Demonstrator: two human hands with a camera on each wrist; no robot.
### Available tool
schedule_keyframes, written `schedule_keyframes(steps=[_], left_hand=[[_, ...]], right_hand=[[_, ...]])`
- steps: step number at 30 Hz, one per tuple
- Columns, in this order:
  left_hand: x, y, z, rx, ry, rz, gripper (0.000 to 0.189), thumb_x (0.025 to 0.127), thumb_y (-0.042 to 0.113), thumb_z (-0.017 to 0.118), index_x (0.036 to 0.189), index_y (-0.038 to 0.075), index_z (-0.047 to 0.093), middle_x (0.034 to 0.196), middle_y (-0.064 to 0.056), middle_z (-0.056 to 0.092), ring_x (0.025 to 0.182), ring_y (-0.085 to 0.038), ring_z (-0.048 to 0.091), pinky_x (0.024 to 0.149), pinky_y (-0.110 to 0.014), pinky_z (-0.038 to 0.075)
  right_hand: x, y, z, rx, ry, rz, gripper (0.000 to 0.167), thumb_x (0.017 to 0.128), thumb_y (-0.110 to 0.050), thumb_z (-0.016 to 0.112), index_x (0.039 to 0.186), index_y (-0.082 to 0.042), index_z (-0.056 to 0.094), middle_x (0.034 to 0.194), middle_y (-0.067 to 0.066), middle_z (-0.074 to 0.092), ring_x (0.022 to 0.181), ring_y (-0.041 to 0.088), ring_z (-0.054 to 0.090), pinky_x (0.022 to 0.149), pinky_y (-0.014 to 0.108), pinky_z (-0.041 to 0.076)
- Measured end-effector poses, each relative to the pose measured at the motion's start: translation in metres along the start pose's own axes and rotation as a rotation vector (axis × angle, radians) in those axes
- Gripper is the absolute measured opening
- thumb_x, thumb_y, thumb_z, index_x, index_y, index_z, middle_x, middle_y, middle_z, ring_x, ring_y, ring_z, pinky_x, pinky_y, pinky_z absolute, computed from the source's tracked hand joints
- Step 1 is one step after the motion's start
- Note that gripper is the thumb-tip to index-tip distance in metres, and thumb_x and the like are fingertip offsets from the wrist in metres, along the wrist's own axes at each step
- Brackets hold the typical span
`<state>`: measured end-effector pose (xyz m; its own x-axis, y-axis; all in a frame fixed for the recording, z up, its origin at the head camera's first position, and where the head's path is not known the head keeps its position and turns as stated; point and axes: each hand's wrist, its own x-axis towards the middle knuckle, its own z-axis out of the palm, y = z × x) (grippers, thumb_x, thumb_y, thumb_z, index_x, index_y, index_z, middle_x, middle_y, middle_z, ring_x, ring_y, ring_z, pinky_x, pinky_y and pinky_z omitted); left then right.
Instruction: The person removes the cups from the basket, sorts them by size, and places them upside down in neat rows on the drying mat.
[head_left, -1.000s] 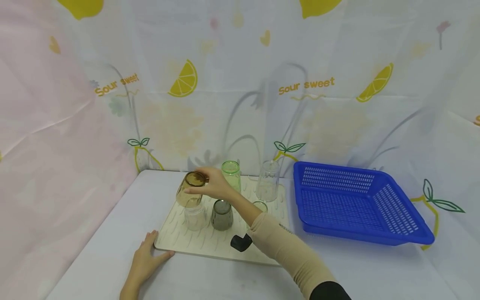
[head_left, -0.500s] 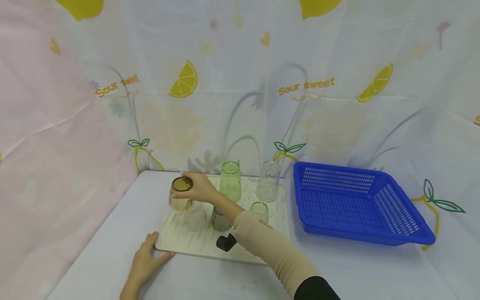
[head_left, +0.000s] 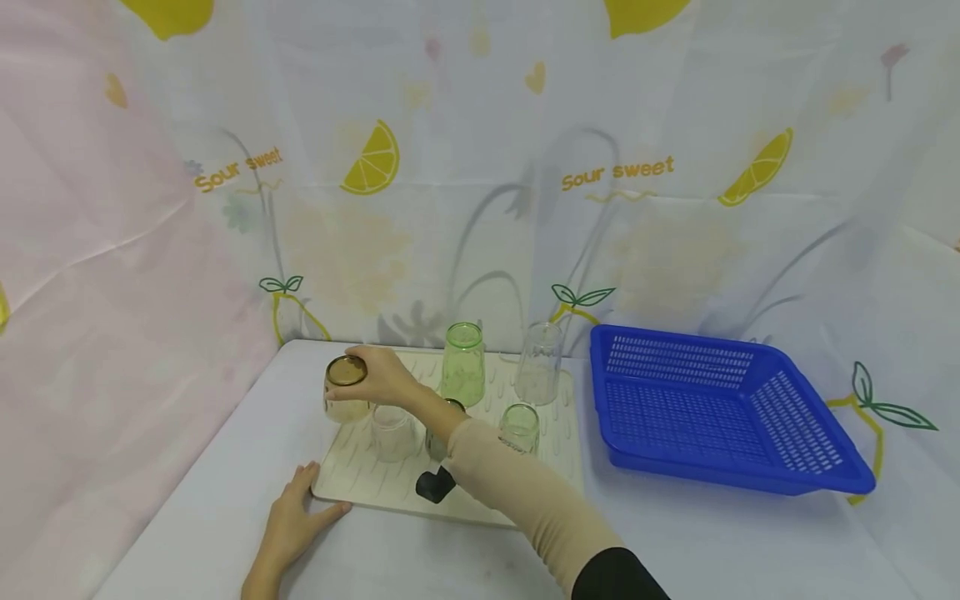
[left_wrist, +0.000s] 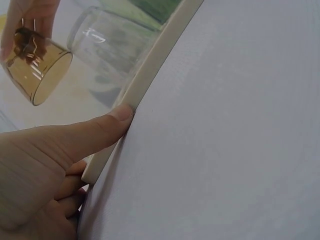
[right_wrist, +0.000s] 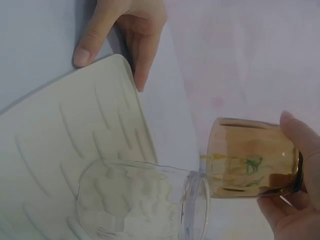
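Observation:
My right hand grips an amber glass by its base, with its open rim facing down. The glass is at the left edge of a cream ridged drying mat; I cannot tell whether its rim touches anything. Close by on the mat stands a short clear glass. My left hand is at the mat's front left corner. In the left wrist view its thumb lies against the front edge. In the right wrist view a straight finger lies along the side edge.
Also on the mat are a tall green glass, a tall clear glass and a small pale green glass. A grey glass is partly hidden by my right arm. A blue plastic basket sits to the right.
My right hand has carried the amber glass leftward, from behind the short clear glass to the mat's left edge. My left hand has stayed at the corner.

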<state>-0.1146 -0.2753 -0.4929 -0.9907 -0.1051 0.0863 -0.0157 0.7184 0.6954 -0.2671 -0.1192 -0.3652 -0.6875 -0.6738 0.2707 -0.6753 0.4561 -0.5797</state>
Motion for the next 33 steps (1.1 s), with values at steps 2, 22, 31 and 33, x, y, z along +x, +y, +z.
schedule_keyframes(steps=[2, 22, 31, 33], left_hand=[[0.000, 0.000, 0.001, 0.001, 0.004, 0.010, 0.088, 0.074, 0.027, 0.079, 0.132, -0.021, 0.032, 0.138, -0.040, 0.029, 0.130, -0.057, 0.021, 0.104, -0.069, 0.020], [0.000, 0.001, -0.001, -0.009, -0.016, -0.014, 0.088, 0.076, 0.028, 0.077, 0.134, -0.020, 0.031, 0.140, -0.040, 0.026, 0.130, -0.058, 0.019, 0.102, -0.072, 0.019], [-0.001, 0.003, -0.001, -0.007, -0.025, -0.034, 0.089, 0.076, 0.029, 0.077, 0.135, -0.019, 0.030, 0.141, -0.040, 0.025, 0.130, -0.058, 0.018, 0.102, -0.072, 0.018], [-0.001, 0.003, -0.001, -0.002, -0.025, -0.034, 0.089, 0.076, 0.029, 0.077, 0.135, -0.019, 0.030, 0.141, -0.039, 0.025, 0.130, -0.058, 0.018, 0.102, -0.072, 0.018]], right_hand=[[0.001, 0.001, 0.002, -0.011, -0.003, -0.010, 0.063, 0.077, -0.036, 0.077, 0.126, -0.002, 0.056, 0.110, 0.005, 0.066, 0.087, 0.007, 0.059, 0.068, 0.008, 0.045], [0.005, 0.004, 0.020, -0.279, -0.154, 0.088, 0.062, 0.074, -0.046, 0.076, 0.120, -0.007, 0.060, 0.108, -0.001, 0.067, 0.088, 0.007, 0.060, 0.065, 0.011, 0.045], [0.007, 0.002, 0.036, -0.475, -0.249, 0.145, 0.048, 0.073, -0.053, 0.075, 0.101, -0.017, 0.063, 0.086, -0.011, 0.063, 0.075, 0.004, 0.057, 0.057, 0.018, 0.045], [0.008, 0.002, 0.038, -0.502, -0.253, 0.153, 0.047, 0.073, -0.054, 0.074, 0.099, -0.017, 0.062, 0.084, -0.011, 0.063, 0.075, 0.004, 0.057, 0.058, 0.019, 0.047]])
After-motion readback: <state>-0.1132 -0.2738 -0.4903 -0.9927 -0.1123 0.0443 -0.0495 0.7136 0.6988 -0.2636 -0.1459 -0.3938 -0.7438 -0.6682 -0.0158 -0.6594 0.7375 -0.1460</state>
